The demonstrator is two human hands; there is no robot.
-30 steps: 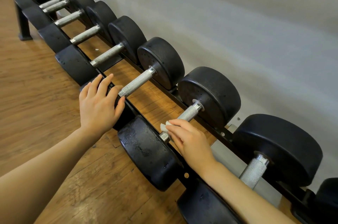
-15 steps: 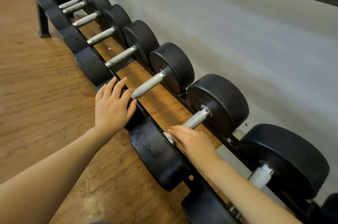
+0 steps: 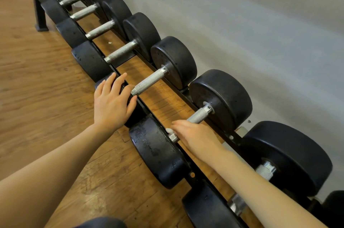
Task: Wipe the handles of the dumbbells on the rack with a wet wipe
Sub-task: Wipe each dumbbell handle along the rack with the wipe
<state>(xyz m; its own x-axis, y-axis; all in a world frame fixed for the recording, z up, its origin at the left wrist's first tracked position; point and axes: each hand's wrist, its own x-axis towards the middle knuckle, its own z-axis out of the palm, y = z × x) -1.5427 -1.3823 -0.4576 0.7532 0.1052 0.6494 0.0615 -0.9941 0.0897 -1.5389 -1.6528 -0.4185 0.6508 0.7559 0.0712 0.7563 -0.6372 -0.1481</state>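
Both bare forearms reach in from the bottom of the view. The left arm comes from 8 o'clock and runs toward 1 o'clock; its wrist is straight and the left hand (image 3: 112, 104) lies palm down, back of the hand up. Its fingers (image 3: 119, 80) are straight and slightly spread, pointing to 1 o'clock, with the thumb (image 3: 131, 104) splayed out toward 2 o'clock. The right arm enters from 5 o'clock and runs toward 10 o'clock. The right hand (image 3: 193, 135) is also back-up, its fingers curled downward and pointing to about 10 o'clock; the fingertips are blurred. The two hands lie near each other, apart, the left at 10 o'clock of the right.
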